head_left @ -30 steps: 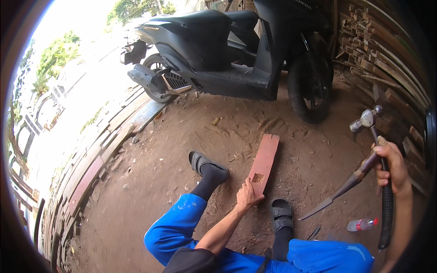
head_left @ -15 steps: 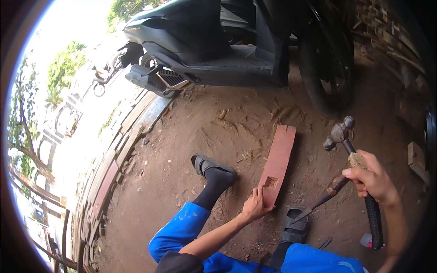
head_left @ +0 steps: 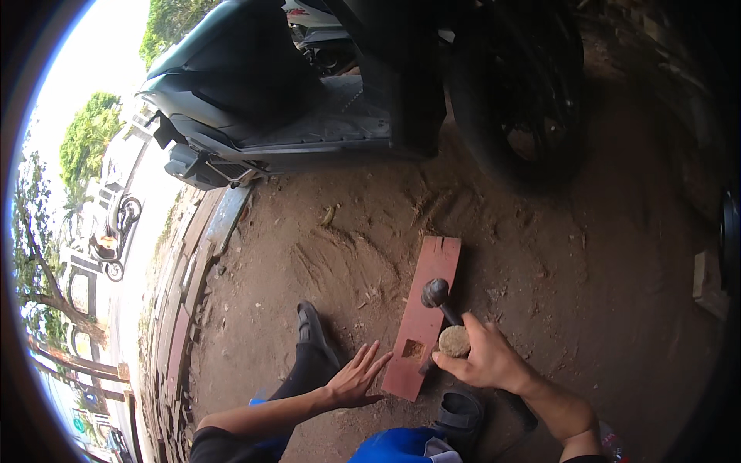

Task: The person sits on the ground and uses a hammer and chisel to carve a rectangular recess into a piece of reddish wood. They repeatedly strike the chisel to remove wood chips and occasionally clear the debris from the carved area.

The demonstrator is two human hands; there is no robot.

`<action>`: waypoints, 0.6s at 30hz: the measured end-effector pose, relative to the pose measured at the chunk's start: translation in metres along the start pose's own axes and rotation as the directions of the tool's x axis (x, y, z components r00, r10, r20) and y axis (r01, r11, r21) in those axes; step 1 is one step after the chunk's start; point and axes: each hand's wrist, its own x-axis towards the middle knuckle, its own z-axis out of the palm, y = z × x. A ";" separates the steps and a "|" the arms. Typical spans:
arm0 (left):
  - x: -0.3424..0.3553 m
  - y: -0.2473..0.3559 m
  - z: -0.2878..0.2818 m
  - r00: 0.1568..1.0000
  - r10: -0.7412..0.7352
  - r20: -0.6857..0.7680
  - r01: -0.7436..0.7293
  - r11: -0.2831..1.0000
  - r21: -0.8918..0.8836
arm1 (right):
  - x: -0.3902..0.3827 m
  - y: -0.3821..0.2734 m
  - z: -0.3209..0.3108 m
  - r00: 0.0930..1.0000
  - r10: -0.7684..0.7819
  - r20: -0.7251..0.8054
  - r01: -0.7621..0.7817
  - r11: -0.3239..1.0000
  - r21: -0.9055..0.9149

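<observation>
A reddish wooden board (head_left: 417, 318) lies on the dirt between my feet, with a square recess (head_left: 413, 349) near its close end and a notch at its far end. Fingers spread, my left hand (head_left: 356, 380) is at the board's left edge; whether it touches the wood is unclear. My right hand (head_left: 492, 356) is closed round both a ball-peen hammer (head_left: 434, 292) and a wooden-handled chisel (head_left: 454, 341). The hammer head appears over the board, and the chisel's round handle end faces up. Most of the chisel blade is hidden beneath the hand.
A dark scooter (head_left: 309, 139) stands beyond the board, its front wheel (head_left: 502, 131) at the upper right. Stacked planks (head_left: 181, 324) run along the left. My sandalled feet flank the board, the right sandal (head_left: 461, 413) close by. A wood block (head_left: 708, 284) lies far right.
My left hand has let go of the board's near end and opened beside it. My right hand has brought the hammer and chisel leftward, to the board. The view has shifted.
</observation>
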 end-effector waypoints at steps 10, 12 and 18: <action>-0.195 -0.102 -0.029 0.630 -0.746 0.213 0.762 0.543 -0.352 | -0.001 -0.017 0.035 0.999 0.010 -0.044 -0.013 0.998 -0.067; -0.270 -0.060 0.067 0.375 -0.672 0.638 0.860 -0.004 -0.510 | 0.006 -0.024 0.036 0.999 -0.015 -0.039 0.011 0.996 -0.087; -0.245 0.046 0.119 0.511 -0.621 0.594 0.676 -0.137 -0.725 | 0.021 -0.050 0.061 0.998 0.024 -0.056 -0.034 0.982 -0.184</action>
